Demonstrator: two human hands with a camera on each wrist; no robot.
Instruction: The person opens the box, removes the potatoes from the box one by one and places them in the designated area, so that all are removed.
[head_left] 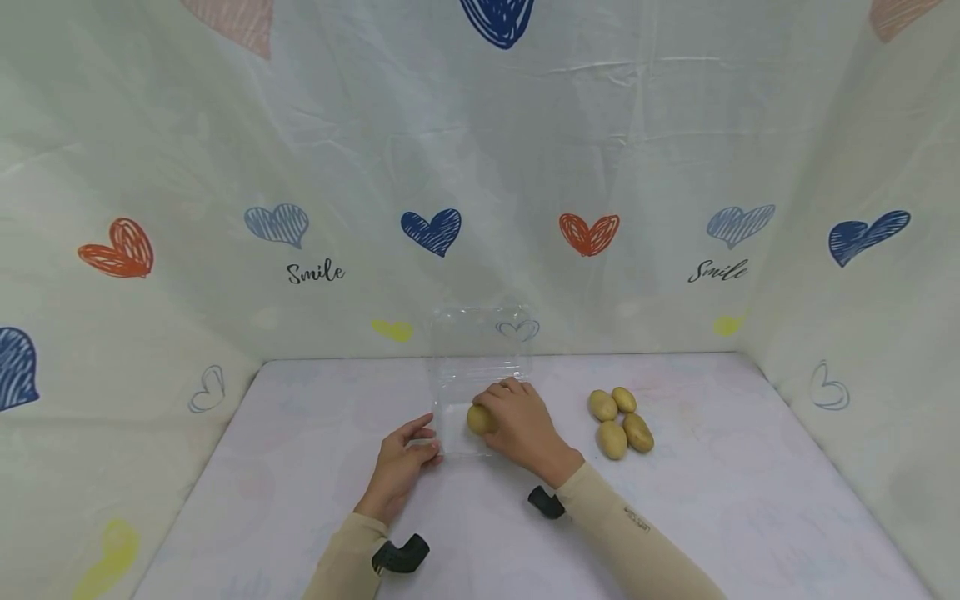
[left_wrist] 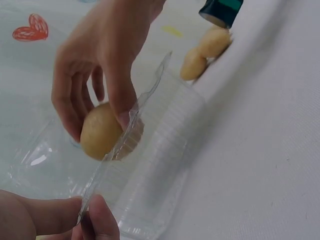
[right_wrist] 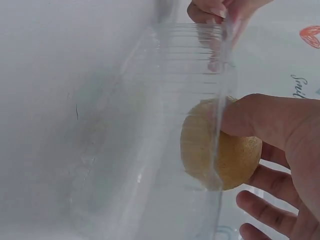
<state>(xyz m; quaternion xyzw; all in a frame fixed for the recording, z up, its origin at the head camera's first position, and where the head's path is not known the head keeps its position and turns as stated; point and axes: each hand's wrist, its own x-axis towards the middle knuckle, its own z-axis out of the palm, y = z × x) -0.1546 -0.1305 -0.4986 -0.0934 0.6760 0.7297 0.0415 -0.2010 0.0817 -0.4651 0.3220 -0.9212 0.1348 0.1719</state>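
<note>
My right hand grips a potato between thumb and fingers, over the clear plastic box. In the right wrist view the potato sits partly below the box's rim, its lower part seen through the clear wall. My left hand is at the box's near left corner. The left wrist view shows its thumb and finger pinching the rim of the box. The box's lid stands raised at the back, against the cloth.
Several potatoes lie in a group on the white table, right of the box. A pale cloth wall printed with hearts rises behind the table and on both sides. Dark bands are worn near the wrists.
</note>
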